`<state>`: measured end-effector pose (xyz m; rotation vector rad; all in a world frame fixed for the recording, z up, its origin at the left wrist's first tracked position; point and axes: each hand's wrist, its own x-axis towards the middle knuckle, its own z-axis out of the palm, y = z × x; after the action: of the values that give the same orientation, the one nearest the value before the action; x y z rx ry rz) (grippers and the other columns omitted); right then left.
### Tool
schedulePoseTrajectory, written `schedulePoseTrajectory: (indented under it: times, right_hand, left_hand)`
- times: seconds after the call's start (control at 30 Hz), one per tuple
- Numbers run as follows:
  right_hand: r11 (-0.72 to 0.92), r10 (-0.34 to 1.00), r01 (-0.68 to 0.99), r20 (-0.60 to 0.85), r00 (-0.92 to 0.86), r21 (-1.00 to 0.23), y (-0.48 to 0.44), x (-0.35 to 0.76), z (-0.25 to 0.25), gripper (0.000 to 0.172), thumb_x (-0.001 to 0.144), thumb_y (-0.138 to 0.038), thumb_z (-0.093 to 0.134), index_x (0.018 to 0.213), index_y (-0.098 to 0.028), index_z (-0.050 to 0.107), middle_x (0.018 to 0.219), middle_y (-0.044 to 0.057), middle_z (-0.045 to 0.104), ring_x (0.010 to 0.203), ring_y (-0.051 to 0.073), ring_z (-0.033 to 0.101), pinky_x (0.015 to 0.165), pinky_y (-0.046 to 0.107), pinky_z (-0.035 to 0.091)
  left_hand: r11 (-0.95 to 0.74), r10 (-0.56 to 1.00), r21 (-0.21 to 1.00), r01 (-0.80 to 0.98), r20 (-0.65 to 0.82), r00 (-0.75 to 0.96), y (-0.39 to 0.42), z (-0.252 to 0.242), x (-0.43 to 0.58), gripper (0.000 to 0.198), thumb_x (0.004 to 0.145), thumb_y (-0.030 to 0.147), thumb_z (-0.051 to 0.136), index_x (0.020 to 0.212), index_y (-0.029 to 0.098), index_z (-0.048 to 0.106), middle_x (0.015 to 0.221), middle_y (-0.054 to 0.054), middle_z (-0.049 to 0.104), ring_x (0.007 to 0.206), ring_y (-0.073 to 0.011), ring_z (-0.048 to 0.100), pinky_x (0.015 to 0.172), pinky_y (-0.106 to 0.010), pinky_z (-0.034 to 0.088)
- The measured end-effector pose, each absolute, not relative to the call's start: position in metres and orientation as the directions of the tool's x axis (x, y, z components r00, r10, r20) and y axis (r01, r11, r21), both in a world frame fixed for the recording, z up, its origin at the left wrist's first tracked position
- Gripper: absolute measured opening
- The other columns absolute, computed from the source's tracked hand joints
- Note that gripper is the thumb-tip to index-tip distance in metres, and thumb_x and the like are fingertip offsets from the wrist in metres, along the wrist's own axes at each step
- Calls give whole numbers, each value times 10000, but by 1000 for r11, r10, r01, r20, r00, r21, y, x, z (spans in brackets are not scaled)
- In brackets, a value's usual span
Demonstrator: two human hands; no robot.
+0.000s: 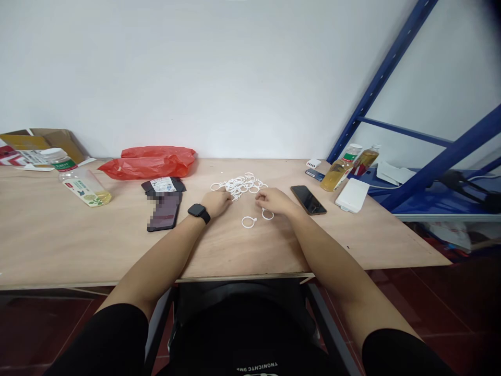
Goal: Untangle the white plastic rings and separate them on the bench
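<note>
The loose heap of thin white rings (243,184), which look like plastic with a small eyelet on the side, lies on the pale wooden table (219,256). The left hand (217,201) rests at the near left edge of the heap, its fingers half bent and touching it; I cannot tell if they hold a ring. The right hand (273,200) is just beside the heap, to its near right, with fingers curled and the thumb close to them; whether something is pinched there, I cannot tell. Nearer to the person than the heap lie two separate white rings, one (248,227) in the open, the other (268,219) just under the right hand. I judge each ring very light, rather stiff, smooth and a little slippery, and its thin band could bend or snap under force. The eyelet, or the outer edge of the band, seems the best place for a fingertip pinch, because the rings in the heap overlap and may catch one another.
</note>
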<state>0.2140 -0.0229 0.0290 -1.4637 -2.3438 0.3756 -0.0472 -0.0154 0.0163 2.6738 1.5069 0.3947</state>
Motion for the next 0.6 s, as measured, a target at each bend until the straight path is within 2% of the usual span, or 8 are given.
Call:
schedulePoseTrajectory:
  times: [0.1, 0.2, 0.27, 0.33, 0.47, 0.6]
  right_hand:
    - [560, 829, 670, 334, -449, -487, -26, 206, 28, 262, 847, -180, 575, 1070, -199, 710, 898, 40, 710, 758, 146, 602, 705, 260, 436]
    - [653, 757, 520, 461, -462, -551, -30, 197, 30, 342, 859, -166, 569, 1174, -223, 691, 966, 46, 703, 769, 142, 596, 742, 280, 457]
    - [686, 727, 437, 514, -455, -582, -32, 192, 31, 316, 878, -200, 574, 1164, -242, 703, 993, 49, 696, 802, 149, 601, 755, 290, 466]
    - [702, 710, 382, 553, -436, -601, -33, 191, 33, 261, 885, -243, 594, 1109, -249, 729, 972, 53, 686, 838, 160, 607, 762, 297, 473]
    - [699, 712, 332, 569, -412, -634, -33, 191, 32, 190, 847, -289, 671, 1011, -244, 756, 930, 52, 669, 825, 162, 611, 725, 288, 480]
    - [671, 726, 282, 529, -439, -686, -33, 188, 28, 180, 858, -276, 658, 1004, -241, 757, 904, 39, 707, 795, 151, 632, 710, 275, 490]
  left_hand:
    - [-604, 794, 309, 735, 320, 517, -18, 20, -46, 236, 917, 316, 501, 908, 181, 694, 1004, -90, 624, 881, -203, 584, 792, -320, 450]
    - [-642, 764, 574, 508, 424, 486, -22, 22, -42, 231, 902, 374, 551, 872, 168, 650, 882, -56, 625, 797, -167, 564, 766, -302, 456]
    - [-563, 792, 755, 336, 375, 482, -25, 23, -37, 274, 888, 430, 577, 868, 159, 611, 789, -25, 615, 682, -128, 536, 668, -267, 447]
    - [-409, 821, 891, 197, 264, 506, -29, 22, -32, 335, 866, 486, 604, 870, 153, 573, 794, -19, 635, 582, -88, 505, 568, -232, 415]
    - [-170, 844, 984, 44, 122, 522, -35, 24, -25, 403, 807, 520, 676, 880, 146, 545, 958, -68, 693, 516, -50, 528, 502, -204, 406]
    - [-88, 845, 996, -2, 76, 529, -38, 26, -23, 422, 784, 527, 708, 867, 130, 592, 850, -53, 702, 511, -61, 567, 520, -208, 450]
